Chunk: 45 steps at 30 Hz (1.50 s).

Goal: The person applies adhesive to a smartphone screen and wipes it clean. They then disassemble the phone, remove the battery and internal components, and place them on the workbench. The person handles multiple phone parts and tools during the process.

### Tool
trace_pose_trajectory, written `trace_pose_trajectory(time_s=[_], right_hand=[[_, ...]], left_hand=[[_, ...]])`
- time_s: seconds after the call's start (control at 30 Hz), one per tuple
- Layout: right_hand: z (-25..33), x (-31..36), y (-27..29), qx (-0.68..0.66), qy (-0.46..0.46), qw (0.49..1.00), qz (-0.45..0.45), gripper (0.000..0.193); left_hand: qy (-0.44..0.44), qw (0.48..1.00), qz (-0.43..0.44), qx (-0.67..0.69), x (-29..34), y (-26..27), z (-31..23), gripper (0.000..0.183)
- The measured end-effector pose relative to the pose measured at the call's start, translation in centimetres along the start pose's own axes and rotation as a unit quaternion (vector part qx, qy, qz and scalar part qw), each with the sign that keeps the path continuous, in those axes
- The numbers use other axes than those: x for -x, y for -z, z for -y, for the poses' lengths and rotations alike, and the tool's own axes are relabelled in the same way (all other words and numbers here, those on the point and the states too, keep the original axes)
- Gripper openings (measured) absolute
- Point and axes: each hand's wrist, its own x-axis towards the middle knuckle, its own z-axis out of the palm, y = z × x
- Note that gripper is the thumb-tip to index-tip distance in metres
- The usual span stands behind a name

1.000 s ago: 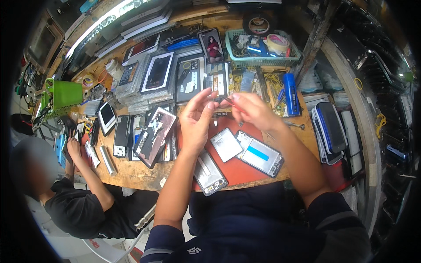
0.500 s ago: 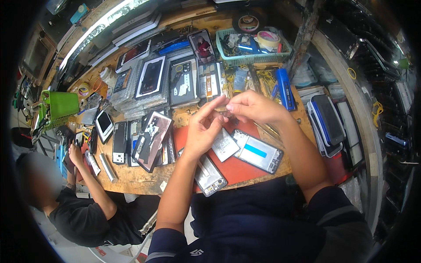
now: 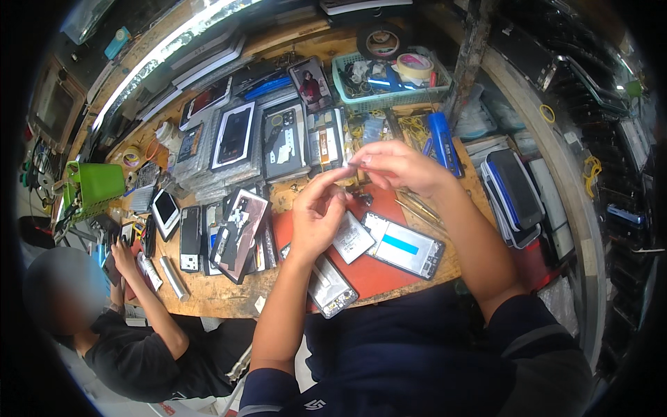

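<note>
Above a red mat (image 3: 283, 224), my two hands meet at the fingertips. My left hand (image 3: 318, 221) has its index finger stretched out and its thumb apart from it. The thumb and fingers of my right hand (image 3: 404, 168) are pinched together at the tip of that index finger; anything between them is too small to make out. Below lie a phone frame with a blue strip (image 3: 410, 247), a silvery flat rectangular piece (image 3: 353, 240) overlapping it, and another opened phone frame (image 3: 332, 286) partly behind my left wrist. Small dark parts (image 3: 363, 199) show between my hands.
Stacked phones and phone parts (image 3: 240, 236) fill the bench to the left. Behind are bubble-wrapped screens (image 3: 233, 135), a green basket (image 3: 389, 101) and a blue tool (image 3: 445, 142). At far left a co-worker's hand (image 3: 124, 258) works beside a green bin (image 3: 97, 184).
My hands have risen slightly and opened apart below the touching fingertips, uncovering small dark parts on the mat. The right fingers have straightened somewhat over the left fingertip. The whole view has shifted slightly.
</note>
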Motion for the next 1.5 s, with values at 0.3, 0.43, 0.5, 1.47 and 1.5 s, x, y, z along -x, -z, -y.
trace_pose_trajectory(time_s=[0.3,0.43,0.5,1.47,1.5], right_hand=[[-0.5,-0.3,0.1,-0.073,0.006,0.997,0.020,0.038],[-0.4,-0.3,-0.1,-0.095,0.007,0.995,0.014,0.039],[-0.5,-0.3,0.0,-0.086,0.011,0.996,0.012,0.040],[-0.5,-0.8,0.8,-0.010,0.092,0.946,-0.310,0.034],[-0.8,-0.9,1.2,-0.033,0.081,0.940,-0.329,0.034]], left_hand=[[-0.008,0.999,0.029,-0.012,0.3,0.0,0.2,0.035],[-0.001,0.999,0.032,-0.015,0.3,0.0,0.1,0.035],[-0.004,0.999,0.034,-0.021,0.3,0.1,0.2,0.034],[0.069,0.994,-0.009,-0.090,-3.2,0.4,0.8,0.036],[0.072,0.990,-0.002,-0.122,-4.6,0.2,0.7,0.036]])
